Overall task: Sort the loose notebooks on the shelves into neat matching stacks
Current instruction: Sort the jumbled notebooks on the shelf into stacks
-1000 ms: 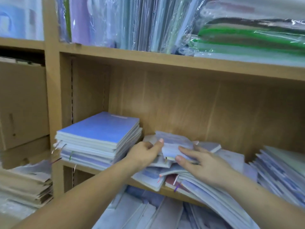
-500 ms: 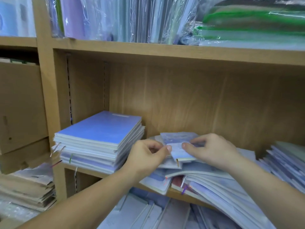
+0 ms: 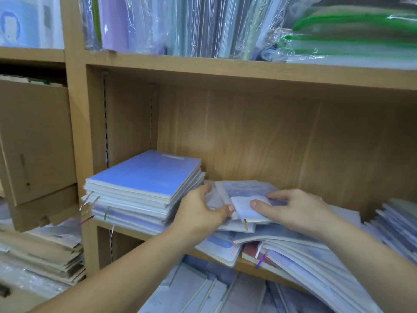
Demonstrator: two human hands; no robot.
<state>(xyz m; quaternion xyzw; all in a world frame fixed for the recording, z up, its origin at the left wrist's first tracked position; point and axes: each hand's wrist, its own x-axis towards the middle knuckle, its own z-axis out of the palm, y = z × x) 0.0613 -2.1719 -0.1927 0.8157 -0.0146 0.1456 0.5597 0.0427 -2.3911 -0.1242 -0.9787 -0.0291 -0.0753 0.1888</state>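
Observation:
A neat stack of blue notebooks (image 3: 144, 184) stands at the left of the middle shelf (image 3: 246, 266). Beside it lies a loose, slumped pile of pale notebooks (image 3: 291, 249) that hangs over the shelf's front edge. On top of that pile are a few small pale blue notebooks (image 3: 246, 190). My left hand (image 3: 200, 211) grips their left edge, thumb on top. My right hand (image 3: 295, 211) holds them from the right, thumb pressed on the smallest one (image 3: 242, 205).
Another stack of bluish notebooks (image 3: 397, 224) sits at the shelf's right end. Plastic-wrapped books (image 3: 180, 26) fill the shelf above. More notebooks (image 3: 203, 294) lie on the shelf below. A cardboard box (image 3: 33, 141) and flat brown packets (image 3: 42, 254) are in the left bay.
My hands have closed in on the small notebooks atop the loose pile. The left hand slid onto their left edge and the right hand drew back onto the smallest one.

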